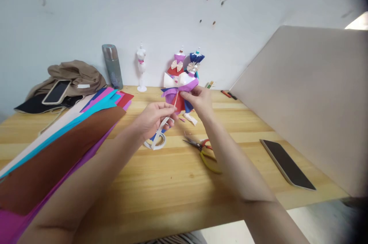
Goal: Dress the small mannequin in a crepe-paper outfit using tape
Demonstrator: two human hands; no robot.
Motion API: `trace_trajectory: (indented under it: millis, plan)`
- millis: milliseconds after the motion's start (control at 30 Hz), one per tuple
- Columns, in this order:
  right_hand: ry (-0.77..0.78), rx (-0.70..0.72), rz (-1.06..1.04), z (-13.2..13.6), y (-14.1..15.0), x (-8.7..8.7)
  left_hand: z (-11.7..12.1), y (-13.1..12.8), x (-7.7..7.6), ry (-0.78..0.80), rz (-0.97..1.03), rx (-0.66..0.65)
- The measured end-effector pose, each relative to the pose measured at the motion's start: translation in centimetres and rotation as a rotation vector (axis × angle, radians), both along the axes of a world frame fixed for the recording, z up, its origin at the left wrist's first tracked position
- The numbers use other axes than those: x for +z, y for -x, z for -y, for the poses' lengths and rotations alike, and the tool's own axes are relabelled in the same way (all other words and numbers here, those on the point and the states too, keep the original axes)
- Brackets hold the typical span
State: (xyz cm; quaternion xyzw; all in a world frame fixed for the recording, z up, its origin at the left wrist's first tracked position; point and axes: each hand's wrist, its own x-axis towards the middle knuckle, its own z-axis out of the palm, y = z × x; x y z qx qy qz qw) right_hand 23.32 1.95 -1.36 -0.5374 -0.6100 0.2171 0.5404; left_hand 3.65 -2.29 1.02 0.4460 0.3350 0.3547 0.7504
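Observation:
My right hand (199, 97) is closed on a small white dress form (186, 79), tilted above the table. Purple, red and dark blue paper dresses the form. My left hand (157, 117) pinches a thin white strip of tape (175, 100), which runs up to the form's waist. Below that hand, a loose length of the white tape hangs down to a tape roll (159, 142) on the table. Scissors (202, 150) with red and yellow handles lie beneath my right forearm. A white scrap (190, 119) rests behind them.
Two dressed forms with pleated bows (177, 66) and a bare white form (141, 68) stand along the wall. A flask (112, 66) is at back left. Coloured paper sheets (66, 155), a brown cloth bundle (76, 75) and a phone (57, 91) occupy the left. Another phone (287, 163) lies right, near a pale panel (310, 94).

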Motion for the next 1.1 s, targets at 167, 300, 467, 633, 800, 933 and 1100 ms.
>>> trace_trajectory:
  millis: [167, 300, 467, 633, 800, 933, 1100]
  plan:
    - [0.011, 0.025, -0.005, -1.1, -0.2, 0.2, -0.2, -0.7, 0.0, 0.002, -0.026, 0.077]
    - [0.011, 0.033, 0.018, -1.5, 0.2, 0.4, -0.5, -1.2, -0.3, -0.05, -0.066, 0.126]
    - [-0.025, -0.015, 0.031, -1.2, 0.4, 0.0, -0.8, -1.7, -1.4, -0.249, -0.293, 0.219]
    - [-0.035, -0.038, 0.042, -1.2, 0.5, -0.1, 0.1, -1.1, -1.5, -0.804, -0.615, 0.211]
    - [-0.039, -0.023, 0.039, -1.1, 0.8, 0.2, 0.7, -1.3, -1.1, -1.246, -1.084, 0.014]
    - [-0.027, -0.011, 0.027, -0.6, 1.2, 0.6, -0.2, -1.5, -1.5, -1.513, -1.177, 0.011]
    - [-0.055, 0.021, 0.011, -0.4, 1.1, 0.9, -1.7, -0.9, -0.7, -1.688, -1.084, 0.02]
